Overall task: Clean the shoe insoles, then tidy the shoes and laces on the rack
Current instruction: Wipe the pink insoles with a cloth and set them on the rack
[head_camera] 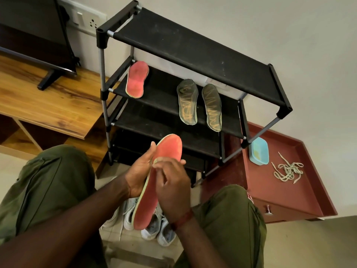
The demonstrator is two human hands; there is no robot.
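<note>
Sitting in front of a black shoe rack (193,49), a person in olive-green trousers holds a pink insole (168,149) upright between the knees, toe end up. The left hand (139,175) supports it from behind along the left edge, its grip closed around the insole with one fingertip showing near the toe. The right hand (173,182) lies across the front face at mid-length, its grip curled onto the insole, fingertips reaching the right edge; a red wristband (183,219) circles that wrist.

On the rack's second shelf a second pink insole (136,79) leans at the left end. Well apart from it, two dark insoles (187,104) with yellowish zigzag markings lean side by side toward the right. The top shelf shows dusty black fabric.

On the floor below the hands, pale sneakers (154,227) sit close together, partly hidden by the held insole.

To the right, a reddish-brown cabinet (270,190) has a raised rim on top. On it sit a light blue container (258,150), just beside the rack's leg, and a loose tangle of pale laces (287,171).

To the left, a wooden counter (48,101) carries a television (34,26) on a stand.
</note>
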